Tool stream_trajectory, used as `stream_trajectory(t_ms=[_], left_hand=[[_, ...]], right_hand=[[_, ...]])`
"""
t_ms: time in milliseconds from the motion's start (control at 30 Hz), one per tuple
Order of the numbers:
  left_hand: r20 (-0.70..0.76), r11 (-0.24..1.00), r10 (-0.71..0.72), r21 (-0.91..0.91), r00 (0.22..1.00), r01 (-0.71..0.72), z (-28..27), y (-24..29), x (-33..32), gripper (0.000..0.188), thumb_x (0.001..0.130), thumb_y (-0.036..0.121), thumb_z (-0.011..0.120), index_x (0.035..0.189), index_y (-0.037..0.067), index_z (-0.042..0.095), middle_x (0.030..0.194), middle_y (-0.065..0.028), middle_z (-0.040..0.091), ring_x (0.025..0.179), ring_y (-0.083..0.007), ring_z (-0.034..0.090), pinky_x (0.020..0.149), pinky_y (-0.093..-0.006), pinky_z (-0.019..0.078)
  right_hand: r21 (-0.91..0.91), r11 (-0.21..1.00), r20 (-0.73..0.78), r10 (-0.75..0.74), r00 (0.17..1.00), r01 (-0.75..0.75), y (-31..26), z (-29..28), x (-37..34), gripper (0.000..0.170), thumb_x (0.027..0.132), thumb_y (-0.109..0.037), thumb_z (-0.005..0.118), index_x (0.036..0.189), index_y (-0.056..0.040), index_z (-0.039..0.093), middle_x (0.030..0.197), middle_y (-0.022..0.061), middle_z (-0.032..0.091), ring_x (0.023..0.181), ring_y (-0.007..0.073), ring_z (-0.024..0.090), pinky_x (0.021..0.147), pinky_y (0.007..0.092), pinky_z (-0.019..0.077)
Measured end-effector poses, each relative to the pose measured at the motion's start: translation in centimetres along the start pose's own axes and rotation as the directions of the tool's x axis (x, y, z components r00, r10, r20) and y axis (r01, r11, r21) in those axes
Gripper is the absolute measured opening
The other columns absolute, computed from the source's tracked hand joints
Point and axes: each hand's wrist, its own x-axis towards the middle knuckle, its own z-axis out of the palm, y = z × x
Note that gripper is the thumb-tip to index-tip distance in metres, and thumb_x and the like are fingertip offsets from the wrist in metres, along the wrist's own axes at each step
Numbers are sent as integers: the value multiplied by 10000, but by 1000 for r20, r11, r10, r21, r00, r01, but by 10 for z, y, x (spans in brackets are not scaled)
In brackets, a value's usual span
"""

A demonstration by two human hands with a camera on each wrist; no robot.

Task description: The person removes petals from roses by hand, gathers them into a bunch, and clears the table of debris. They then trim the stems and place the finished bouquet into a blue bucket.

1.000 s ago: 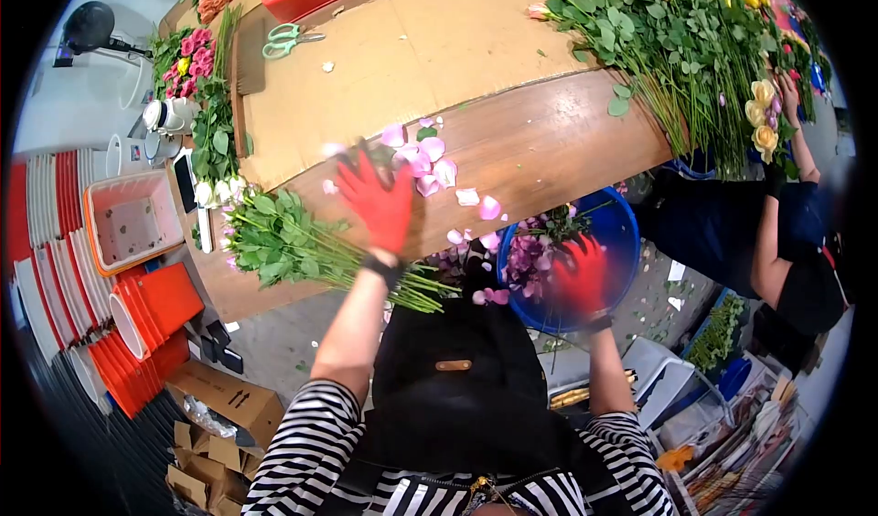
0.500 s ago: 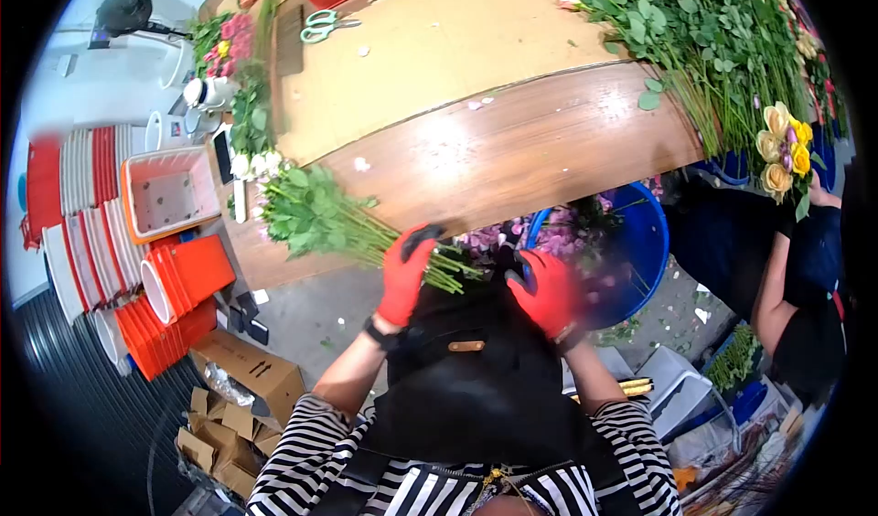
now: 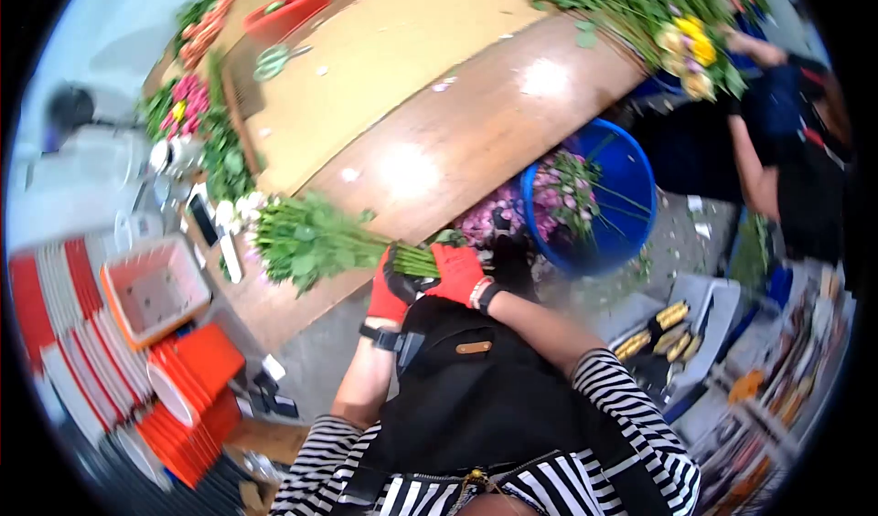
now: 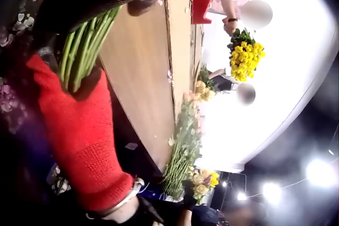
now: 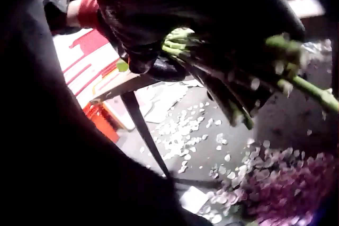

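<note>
A leafy bunch of pale roses (image 3: 302,237) lies across the table's near left corner, its heads pointing left. My left hand (image 3: 390,287), in a red and black glove, grips the bare stems just past the table edge. At the cut ends, my gloved right hand (image 3: 457,274) holds the stems close beside the left. The left wrist view shows the green stems (image 4: 87,48) running between both gloves. Stem ends (image 5: 180,43) show in the dark right wrist view, where the fingers are mostly hidden in shadow.
A blue bin (image 3: 640,191) holding stems and pink petals stands right of the hands, with a petal heap (image 3: 485,223) beside it. Green-handled scissors (image 3: 272,62) and a red box (image 3: 285,13) lie on the table. Another person (image 3: 805,178) holds yellow and cream roses (image 3: 690,54) at right.
My left hand swept loose petals off the table, then came to the stems and took hold. My right hand moved left from the bin to the stem ends. The view has turned.
</note>
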Motion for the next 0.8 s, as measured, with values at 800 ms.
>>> stream_trajectory(t_ms=[800], left_hand=[[609, 836, 329, 168, 722, -523, 253, 58, -48, 735, 733, 124, 800, 1354, -14, 433, 1321, -155, 525, 1229, -286, 508, 1075, -374, 381]], right_hand=[[517, 715, -531, 699, 479, -471, 38, -37, -364, 627, 702, -362, 779, 1194, -53, 544, 972, 147, 675, 900, 349, 640, 731, 437, 505]])
